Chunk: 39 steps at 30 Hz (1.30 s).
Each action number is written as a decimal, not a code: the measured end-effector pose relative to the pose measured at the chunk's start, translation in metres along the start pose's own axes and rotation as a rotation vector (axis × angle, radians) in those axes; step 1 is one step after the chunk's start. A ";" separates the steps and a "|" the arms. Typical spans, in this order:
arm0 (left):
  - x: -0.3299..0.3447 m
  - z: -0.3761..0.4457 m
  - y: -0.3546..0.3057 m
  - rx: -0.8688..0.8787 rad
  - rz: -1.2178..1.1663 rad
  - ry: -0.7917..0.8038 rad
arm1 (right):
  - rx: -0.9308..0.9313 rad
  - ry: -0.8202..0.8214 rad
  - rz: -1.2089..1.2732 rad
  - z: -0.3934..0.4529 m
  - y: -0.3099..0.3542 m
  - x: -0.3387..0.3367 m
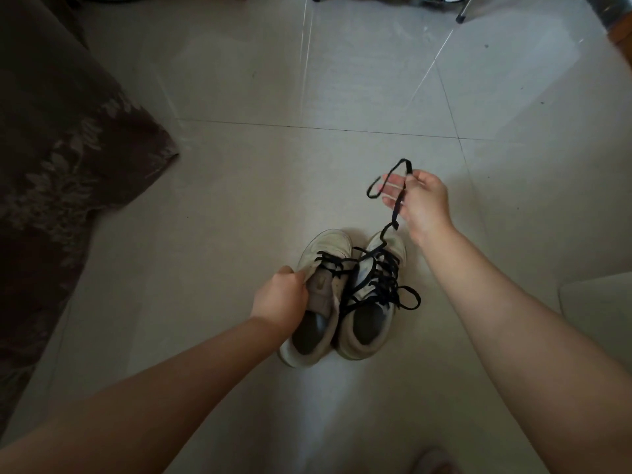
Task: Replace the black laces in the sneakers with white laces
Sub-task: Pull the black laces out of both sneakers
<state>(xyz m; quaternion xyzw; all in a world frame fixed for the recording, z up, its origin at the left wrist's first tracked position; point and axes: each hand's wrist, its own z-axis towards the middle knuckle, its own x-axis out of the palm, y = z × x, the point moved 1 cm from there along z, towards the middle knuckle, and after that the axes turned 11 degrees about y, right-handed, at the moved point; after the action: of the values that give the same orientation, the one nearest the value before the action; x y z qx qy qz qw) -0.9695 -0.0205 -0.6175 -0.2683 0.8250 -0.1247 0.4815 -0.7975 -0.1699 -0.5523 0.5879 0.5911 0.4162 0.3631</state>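
Two worn white sneakers stand side by side on the tiled floor, toes pointing away from me. The left sneaker (pixel 325 249) and the right sneaker (pixel 367 323) both carry black laces (pixel 379 275) that lie loose and tangled across them. My left hand (pixel 280 297) grips the left sneaker's outer side near its tongue. My right hand (pixel 422 205) is raised beyond the right sneaker and pinches a free end of black lace (pixel 396 203), which runs down to the shoe and loops above my fingers. No white laces are in view.
A dark brown patterned cloth (pixel 58 159) hangs over furniture along the left. Metal legs (pixel 461 15) and a pair of shoes stand at the far top. A pale object's corner (pixel 595 295) shows at the right edge. Open tile floor (pixel 273 97) lies ahead.
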 end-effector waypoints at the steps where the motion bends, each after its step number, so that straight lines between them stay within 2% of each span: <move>1: 0.000 -0.001 -0.001 -0.003 0.006 0.001 | 0.002 -0.005 -0.056 0.005 0.000 -0.002; 4: 0.001 -0.005 -0.007 0.032 0.072 -0.009 | 0.009 0.011 -0.592 0.003 -0.012 -0.001; 6: 0.004 -0.008 -0.010 0.085 0.145 -0.059 | -0.124 0.093 -0.856 -0.014 -0.025 0.002; 7: 0.004 -0.007 -0.011 0.113 0.144 -0.106 | -0.167 0.214 -0.946 -0.023 -0.032 0.003; 9: 0.002 -0.003 -0.015 0.163 0.088 -0.184 | -0.102 0.516 -1.102 -0.041 -0.049 0.004; 11: 0.001 0.002 -0.018 0.170 0.103 -0.184 | -0.063 0.685 -1.343 -0.051 -0.062 0.000; 13: 0.002 0.007 -0.021 0.142 0.162 -0.099 | -0.129 0.706 -1.563 -0.054 -0.068 -0.003; 15: 0.002 0.009 -0.023 0.103 0.160 -0.051 | -0.193 0.675 -1.665 -0.054 -0.073 -0.004; 18: 0.006 0.011 -0.025 0.058 0.040 -0.002 | -0.261 0.649 -1.717 -0.051 -0.078 -0.004; 21: 0.007 0.015 -0.024 0.038 -0.068 0.040 | -0.338 0.598 -1.635 -0.048 -0.076 -0.006; 24: 0.007 0.017 -0.025 0.009 -0.239 0.034 | -0.632 0.457 -1.545 -0.048 -0.070 -0.002; 26: 0.003 0.021 -0.026 -0.060 -0.480 0.024 | -0.829 0.510 -1.550 -0.054 -0.070 0.008; 27: 0.001 0.024 -0.026 -0.095 -0.578 0.017 | -0.860 0.600 -1.529 -0.058 -0.071 0.014; 29: -0.002 0.028 -0.025 -0.164 -0.689 0.002 | -0.761 0.737 -1.428 -0.062 -0.068 0.024; 30: -0.002 0.029 -0.024 -0.211 -0.764 -0.005 | -0.670 0.749 -1.364 -0.060 -0.066 0.026; 33: 0.000 0.029 -0.019 -0.345 -1.065 -0.029 | -0.592 0.618 -1.263 -0.050 -0.063 0.018; 36: 0.000 0.032 -0.006 -0.445 -1.229 -0.087 | -0.569 0.468 -1.293 -0.043 -0.067 0.001; 39: -0.005 0.033 0.006 -0.509 -1.379 -0.174 | -0.399 0.576 -1.374 -0.047 -0.078 -0.007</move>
<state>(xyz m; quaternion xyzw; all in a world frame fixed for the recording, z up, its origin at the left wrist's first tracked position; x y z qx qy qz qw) -0.9410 -0.0112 -0.6331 -0.8381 0.4314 -0.1819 0.2801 -0.8709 -0.1772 -0.6065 -0.1193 0.8083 0.3328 0.4708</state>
